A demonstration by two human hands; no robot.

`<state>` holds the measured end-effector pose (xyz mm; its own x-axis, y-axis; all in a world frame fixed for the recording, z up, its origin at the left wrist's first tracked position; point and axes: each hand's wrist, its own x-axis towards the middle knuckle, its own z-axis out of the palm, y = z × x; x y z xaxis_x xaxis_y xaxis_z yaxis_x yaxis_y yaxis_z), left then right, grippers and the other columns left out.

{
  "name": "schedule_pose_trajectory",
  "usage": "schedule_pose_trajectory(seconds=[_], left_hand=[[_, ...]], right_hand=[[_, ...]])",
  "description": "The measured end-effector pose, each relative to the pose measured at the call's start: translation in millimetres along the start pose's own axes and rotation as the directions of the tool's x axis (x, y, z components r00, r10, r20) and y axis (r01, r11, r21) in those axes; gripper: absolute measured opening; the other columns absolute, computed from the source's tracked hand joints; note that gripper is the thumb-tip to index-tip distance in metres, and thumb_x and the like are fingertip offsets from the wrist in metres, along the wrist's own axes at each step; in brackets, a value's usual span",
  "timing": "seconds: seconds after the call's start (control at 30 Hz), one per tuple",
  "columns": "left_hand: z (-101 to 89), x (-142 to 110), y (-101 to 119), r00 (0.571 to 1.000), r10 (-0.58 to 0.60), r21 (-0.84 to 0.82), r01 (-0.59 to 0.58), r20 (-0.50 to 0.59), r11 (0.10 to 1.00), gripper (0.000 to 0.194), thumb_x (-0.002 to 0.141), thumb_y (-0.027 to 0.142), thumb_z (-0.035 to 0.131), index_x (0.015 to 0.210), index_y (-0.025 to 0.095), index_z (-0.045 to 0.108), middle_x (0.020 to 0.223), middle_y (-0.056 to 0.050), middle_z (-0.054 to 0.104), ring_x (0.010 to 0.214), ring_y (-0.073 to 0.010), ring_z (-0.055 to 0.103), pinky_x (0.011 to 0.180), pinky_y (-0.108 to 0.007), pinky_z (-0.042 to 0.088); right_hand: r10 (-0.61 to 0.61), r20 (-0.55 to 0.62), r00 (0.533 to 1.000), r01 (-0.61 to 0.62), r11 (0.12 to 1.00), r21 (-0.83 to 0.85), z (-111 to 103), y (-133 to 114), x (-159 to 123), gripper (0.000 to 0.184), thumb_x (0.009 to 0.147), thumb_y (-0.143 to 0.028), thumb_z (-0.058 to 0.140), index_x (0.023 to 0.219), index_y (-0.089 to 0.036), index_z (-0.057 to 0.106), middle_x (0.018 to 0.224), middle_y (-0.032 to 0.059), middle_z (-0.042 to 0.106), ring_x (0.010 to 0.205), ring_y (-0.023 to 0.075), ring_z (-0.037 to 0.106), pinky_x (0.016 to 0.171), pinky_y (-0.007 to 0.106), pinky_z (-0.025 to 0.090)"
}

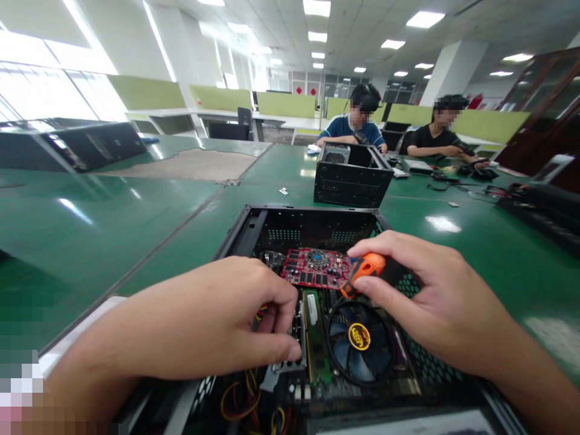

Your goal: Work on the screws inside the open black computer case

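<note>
An opened black computer case point(312, 220) lies in front of me with its insides showing. My right hand point(435, 296) pinches an orange and black screwdriver point(369, 267) by its handle, over the right end of a red graphics card point(317, 266); the screwdriver's tip is hidden. My left hand point(226, 320) is over the left of the case, fingers curled beside a silver metal part point(298, 353); what they grip, if anything, is hidden. Between the hands are a green memory stick point(313, 311) and a black cooling fan point(360, 341) with a yellow centre label.
Loose coloured wires point(242, 402) lie low in the case. Beyond it, a second black case point(348, 184) stands on the green table point(181, 211). Two people sit at the far side. More dark equipment point(95, 145) lies at left, with cables point(471, 172) at right.
</note>
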<state>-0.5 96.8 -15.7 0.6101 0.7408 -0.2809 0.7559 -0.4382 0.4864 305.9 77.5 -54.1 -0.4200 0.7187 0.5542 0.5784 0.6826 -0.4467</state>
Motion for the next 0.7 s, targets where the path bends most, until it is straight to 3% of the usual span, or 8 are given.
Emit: schedule_pose_trajectory(seconds=[0.13, 0.27, 0.43, 0.6, 0.7], left_hand=[[0.4, -3, 0, 1.0, 0.004, -0.011, -0.004, 0.007, 1.0, 0.026, 0.099, 0.038, 0.093, 0.078, 0.032, 0.08, 0.073, 0.005, 0.08, 0.066, -0.0197, 0.071, 0.064, -0.034, 0.046], [-0.2, -3, 1, 1.0, 0.004, 0.001, -0.004, 0.001, 1.0, 0.025, 0.099, 0.038, 0.092, 0.078, 0.032, 0.079, 0.073, 0.005, 0.081, 0.066, -0.0199, 0.071, 0.065, -0.034, 0.046], [-1.4, -1, 2, 1.0, 0.001, 0.007, -0.001, 0.007, 1.0, 0.023, 0.1, 0.041, 0.09, 0.08, 0.032, 0.081, 0.074, 0.005, 0.08, 0.068, -0.0196, 0.071, 0.065, -0.033, 0.045], [-1.2, -2, 1, 1.0, -0.004, 0.006, 0.004, 0.002, 1.0, 0.024, 0.1, 0.042, 0.089, 0.08, 0.032, 0.081, 0.073, 0.006, 0.079, 0.068, -0.0183, 0.07, 0.065, -0.032, 0.044], [-0.6, -1, 1, 1.0, 0.003, -0.002, -0.003, 0.006, 1.0, 0.024, 0.099, 0.041, 0.091, 0.079, 0.032, 0.081, 0.073, 0.006, 0.079, 0.067, -0.0179, 0.07, 0.065, -0.031, 0.045]], right_hand=[[-0.009, 0.022, 1.0, 0.008, 0.999, 0.037, 1, 3, -2, 0.043, 0.121, -0.019, 0.066, 0.161, -0.02, 0.081, 0.144, 0.0149, 0.099, 0.123, 0.0306, 0.099, 0.107, 0.042, 0.081], [-0.054, 0.032, 0.998, 0.051, 0.994, 0.094, -6, 1, -6, 0.037, 0.12, -0.016, 0.07, 0.153, -0.023, 0.084, 0.136, 0.0101, 0.101, 0.117, 0.0274, 0.1, 0.105, 0.036, 0.081], [-0.119, 0.145, 0.982, 0.08, 0.965, 0.251, -19, -3, -11, 0.034, 0.12, -0.021, 0.083, 0.152, -0.032, 0.089, 0.139, 0.0042, 0.102, 0.12, 0.0257, 0.1, 0.107, 0.03, 0.08], [-0.226, 0.186, 0.956, 0.153, 0.927, 0.342, -18, -3, -3, 0.027, 0.117, -0.017, 0.084, 0.143, -0.021, 0.09, 0.13, 0.0068, 0.103, 0.115, 0.0205, 0.101, 0.109, 0.02, 0.076], [-0.231, 0.204, 0.951, 0.153, 0.928, 0.34, -17, -4, -1, 0.026, 0.118, -0.016, 0.082, 0.143, -0.018, 0.09, 0.128, 0.0073, 0.103, 0.111, 0.0184, 0.1, 0.106, 0.017, 0.075]])
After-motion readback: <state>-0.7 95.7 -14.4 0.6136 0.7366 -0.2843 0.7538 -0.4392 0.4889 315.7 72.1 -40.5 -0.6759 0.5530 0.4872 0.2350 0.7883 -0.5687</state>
